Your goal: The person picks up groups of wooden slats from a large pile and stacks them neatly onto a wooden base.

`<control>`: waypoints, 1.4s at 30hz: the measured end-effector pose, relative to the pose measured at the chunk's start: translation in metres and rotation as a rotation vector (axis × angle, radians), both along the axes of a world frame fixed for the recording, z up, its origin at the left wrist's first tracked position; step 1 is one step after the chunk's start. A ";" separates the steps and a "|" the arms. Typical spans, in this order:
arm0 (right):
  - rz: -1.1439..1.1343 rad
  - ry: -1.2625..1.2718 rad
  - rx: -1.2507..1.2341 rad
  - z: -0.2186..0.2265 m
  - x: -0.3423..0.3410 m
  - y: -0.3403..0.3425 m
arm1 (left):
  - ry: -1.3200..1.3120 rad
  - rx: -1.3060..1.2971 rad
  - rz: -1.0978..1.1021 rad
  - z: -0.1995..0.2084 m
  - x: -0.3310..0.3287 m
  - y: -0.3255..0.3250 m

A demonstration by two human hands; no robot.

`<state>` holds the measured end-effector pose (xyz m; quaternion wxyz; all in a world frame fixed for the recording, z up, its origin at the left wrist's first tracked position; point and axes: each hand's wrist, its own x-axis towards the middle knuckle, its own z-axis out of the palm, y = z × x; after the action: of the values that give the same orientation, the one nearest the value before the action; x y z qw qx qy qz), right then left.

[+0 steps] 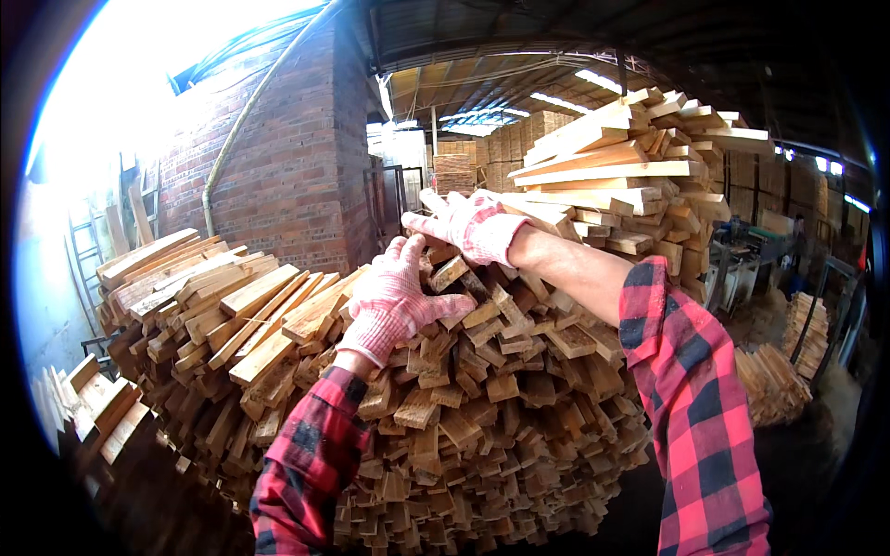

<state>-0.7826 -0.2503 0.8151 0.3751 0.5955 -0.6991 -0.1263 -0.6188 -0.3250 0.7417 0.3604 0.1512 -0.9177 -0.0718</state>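
Both my hands wear pink-and-white knit work gloves and reach over a big pile of short sawn wood pieces [473, 408]. My left hand [394, 296] is open over the top of the pile, its thumb spread to the right and its fingers pointing away from me. Just beyond it and to the right, my right hand [473, 227] is open with its fingers stretched to the left. No wood piece shows in either hand. Whether the palms touch the wood underneath is hidden.
A higher stack of pale boards [612, 167] juts out at right. More wood strips [185, 287] lie on the pile's left side. Behind stands a brick wall [269, 157] with a pipe. A low wood stack [774, 380] and machinery [746, 259] are at far right.
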 end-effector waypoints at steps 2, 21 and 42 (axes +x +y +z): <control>0.080 0.001 -0.007 0.003 0.004 -0.004 | 0.059 -0.064 -0.077 -0.003 0.004 -0.013; 0.189 -0.694 -0.262 0.070 -0.013 -0.044 | 0.237 -0.040 -0.150 0.021 0.006 -0.070; 0.674 0.350 -0.112 -0.113 0.216 0.277 | 0.640 1.652 -1.302 -0.059 0.071 0.123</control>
<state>-0.5670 0.0267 0.7017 0.5413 0.7398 -0.3954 -0.0573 -0.5473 -0.2022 0.6828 0.2627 -0.1930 -0.3549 -0.8763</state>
